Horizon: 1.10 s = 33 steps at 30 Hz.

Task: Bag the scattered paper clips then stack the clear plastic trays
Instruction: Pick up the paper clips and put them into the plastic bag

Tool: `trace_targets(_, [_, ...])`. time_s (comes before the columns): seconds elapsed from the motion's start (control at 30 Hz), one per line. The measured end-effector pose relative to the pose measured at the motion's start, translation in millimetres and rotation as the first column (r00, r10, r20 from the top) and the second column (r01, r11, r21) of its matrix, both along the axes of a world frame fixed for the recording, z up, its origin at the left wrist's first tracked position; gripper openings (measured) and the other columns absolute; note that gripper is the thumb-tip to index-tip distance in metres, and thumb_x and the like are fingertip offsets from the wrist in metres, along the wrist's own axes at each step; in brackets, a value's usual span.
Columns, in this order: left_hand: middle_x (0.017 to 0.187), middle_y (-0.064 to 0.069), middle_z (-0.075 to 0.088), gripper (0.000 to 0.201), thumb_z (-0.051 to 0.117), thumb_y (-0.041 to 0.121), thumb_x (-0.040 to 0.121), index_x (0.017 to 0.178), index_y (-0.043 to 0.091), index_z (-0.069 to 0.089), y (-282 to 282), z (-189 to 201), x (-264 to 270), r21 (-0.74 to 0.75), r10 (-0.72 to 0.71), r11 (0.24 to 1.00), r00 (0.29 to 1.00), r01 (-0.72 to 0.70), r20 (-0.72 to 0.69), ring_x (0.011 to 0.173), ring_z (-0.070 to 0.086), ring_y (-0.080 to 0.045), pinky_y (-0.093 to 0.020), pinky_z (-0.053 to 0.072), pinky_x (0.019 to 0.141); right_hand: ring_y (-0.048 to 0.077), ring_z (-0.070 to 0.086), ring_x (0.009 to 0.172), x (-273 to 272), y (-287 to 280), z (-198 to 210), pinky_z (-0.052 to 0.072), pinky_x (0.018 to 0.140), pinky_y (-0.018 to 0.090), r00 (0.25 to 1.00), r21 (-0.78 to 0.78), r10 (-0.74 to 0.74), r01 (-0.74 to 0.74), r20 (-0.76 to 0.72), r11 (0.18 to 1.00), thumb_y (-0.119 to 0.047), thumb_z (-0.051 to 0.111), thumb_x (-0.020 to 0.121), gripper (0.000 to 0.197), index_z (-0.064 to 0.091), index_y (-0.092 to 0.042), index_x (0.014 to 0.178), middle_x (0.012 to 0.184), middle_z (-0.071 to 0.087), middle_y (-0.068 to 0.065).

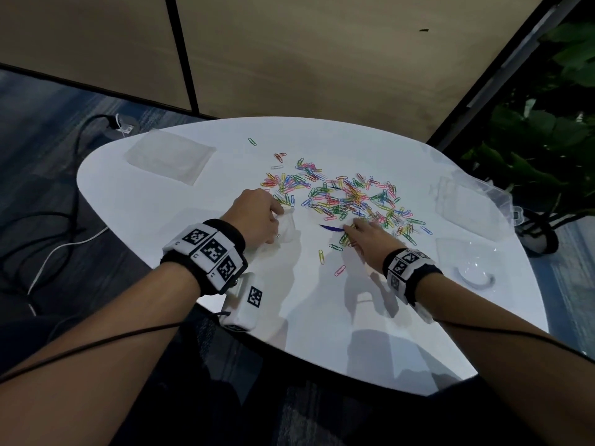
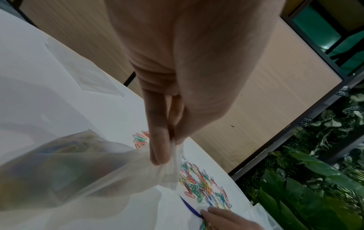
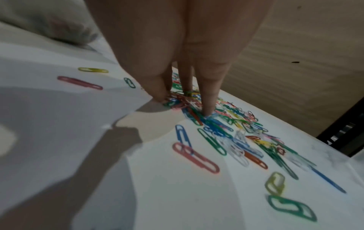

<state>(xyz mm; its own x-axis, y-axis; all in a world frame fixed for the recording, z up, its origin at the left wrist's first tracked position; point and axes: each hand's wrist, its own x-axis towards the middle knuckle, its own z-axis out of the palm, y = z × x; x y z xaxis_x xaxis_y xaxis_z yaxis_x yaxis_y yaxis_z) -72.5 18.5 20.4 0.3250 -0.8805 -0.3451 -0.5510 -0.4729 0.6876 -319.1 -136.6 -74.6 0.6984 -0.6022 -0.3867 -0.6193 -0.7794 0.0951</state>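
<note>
Many coloured paper clips [image 1: 349,196] lie scattered across the middle of the white table [image 1: 322,300]. My left hand [image 1: 260,217] pinches the rim of a clear plastic bag [image 1: 286,228] between thumb and fingers [image 2: 159,149]. The bag [image 2: 69,163] holds some clips, and its blue edge strip [image 1: 331,227] lies on the table. My right hand [image 1: 363,235] is down at the near edge of the pile beside that strip. Its thumb and fingertips [image 3: 206,109] close on a bunch of clips [image 3: 181,101]. Clear trays sit at the back left [image 1: 169,157] and on the right [image 1: 463,204].
Another clear tray with a round recess [image 1: 467,262] lies near the right table edge. A few single clips [image 1: 322,256] lie in front of my right hand. Green plants [image 1: 547,140] stand past the table on the right, and cables [image 1: 48,226] run over the floor on the left.
</note>
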Motion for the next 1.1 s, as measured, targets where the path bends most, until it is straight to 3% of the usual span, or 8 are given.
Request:
trace_targets(0.1, [0.090, -0.018, 0.076, 0.037, 0.054, -0.006, 0.090, 0.124, 0.001, 0.065, -3.6, 2.3, -10.2, -0.002, -0.011, 1.000, 1.000, 0.011, -0.015, 0.076, 0.076, -0.033, -0.040, 0.063, 0.083, 0.033, 0.060, 0.098, 9.1, -2.6, 3.7, 0.054, 0.083, 0.043, 0.987, -0.047, -0.046, 0.054, 0.151, 0.997, -0.002, 0.048, 0.093, 0.023, 0.064, -0.006, 0.110, 0.107, 0.059, 0.014])
trace_targets(0.27, [0.096, -0.024, 0.074, 0.037, 0.057, -0.009, 0.091, 0.127, -0.002, 0.063, -10.3, 5.5, -26.0, -0.002, -0.013, 1.000, 0.999, 0.013, -0.052, 0.070, 0.072, -0.028, -0.031, 0.062, 0.070, 0.025, 0.067, 0.086, 10.7, -15.0, 17.6, 0.057, 0.080, 0.031, 0.867, 0.083, -0.394, 0.388, 0.305, 0.918, -0.005, 0.059, 0.088, 0.019, 0.077, -0.012, 0.092, 0.096, 0.073, 0.009])
trace_targets(0.43, [0.095, -0.022, 0.075, 0.037, 0.058, -0.007, 0.093, 0.129, -0.001, 0.062, -19.4, 8.9, -40.5, -0.022, -0.032, 0.999, 0.998, 0.031, -0.049, 0.073, 0.073, -0.025, -0.018, 0.058, 0.060, 0.017, 0.072, 0.082, -4.7, -28.0, 34.5, 0.058, 0.083, 0.030, 0.452, 0.557, -0.796, 0.569, 0.403, 0.605, -0.023, 0.079, 0.080, 0.005, 0.077, -0.019, 0.082, 0.082, 0.076, 0.000])
trace_targets(0.53, [0.092, -0.019, 0.076, 0.036, 0.057, -0.005, 0.094, 0.129, 0.001, 0.063, -25.8, 9.3, -49.6, -0.040, -0.031, 0.999, 0.999, 0.030, -0.041, 0.070, 0.073, -0.024, -0.018, 0.058, 0.063, 0.023, 0.073, 0.082, -0.7, -20.8, 53.6, 0.059, 0.083, 0.031, 0.046, 0.930, -0.957, 0.229, 0.285, 0.288, -0.008, 0.079, 0.079, 0.010, 0.074, -0.005, 0.088, 0.083, 0.074, 0.010])
trace_targets(0.6, [0.087, -0.014, 0.077, 0.034, 0.058, -0.001, 0.094, 0.127, 0.004, 0.066, -29.6, 7.5, -53.5, -0.057, -0.027, 0.998, 1.000, 0.026, -0.009, 0.071, 0.076, -0.024, -0.024, 0.060, 0.072, 0.020, 0.073, 0.083, 8.4, -10.1, 66.6, 0.059, 0.077, 0.025, -0.065, 0.989, -0.987, -0.025, 0.146, 0.147, -0.001, 0.074, 0.082, 0.020, 0.070, 0.003, 0.100, 0.089, 0.074, 0.013])
trace_targets(0.87, [0.082, -0.013, 0.077, 0.035, 0.059, -0.002, 0.092, 0.125, 0.004, 0.067, -28.6, 0.2, -62.6, -0.151, 0.061, 0.986, 0.998, -0.064, -0.021, 0.069, 0.075, -0.021, -0.037, 0.062, 0.084, 0.022, 0.070, 0.080, 52.5, 40.7, 66.8, 0.061, 0.075, 0.026, -0.006, 0.996, -0.999, -0.079, 0.034, 0.034, 0.003, 0.069, 0.085, 0.003, 0.068, 0.003, 0.088, 0.086, 0.070, 0.015])
trace_targets(0.97, [0.085, -0.015, 0.077, 0.033, 0.060, -0.002, 0.092, 0.123, 0.005, 0.068, -26.2, 0.2, -59.3, -0.174, 0.072, 0.982, 0.997, -0.075, -0.021, 0.072, 0.075, -0.022, -0.035, 0.062, 0.082, 0.026, 0.072, 0.072, 61.4, 47.7, 66.3, 0.062, 0.078, 0.035, 0.111, 0.962, -0.965, 0.113, 0.236, 0.249, 0.000, 0.072, 0.082, 0.007, 0.072, 0.000, 0.075, 0.075, 0.072, 0.016])
trace_targets(1.1, [0.089, -0.012, 0.077, 0.031, 0.063, 0.003, 0.093, 0.122, 0.007, 0.070, -25.6, -0.8, -57.4, -0.185, 0.027, 0.982, 1.000, -0.024, 0.012, 0.070, 0.071, -0.017, -0.026, 0.059, 0.078, 0.018, 0.064, 0.056, 68.8, 56.2, 73.8, 0.055, 0.060, 0.027, 0.526, 0.600, -0.669, 0.328, 0.526, 0.730, -0.014, 0.064, 0.089, 0.022, 0.073, -0.006, 0.071, 0.061, 0.068, 0.006])
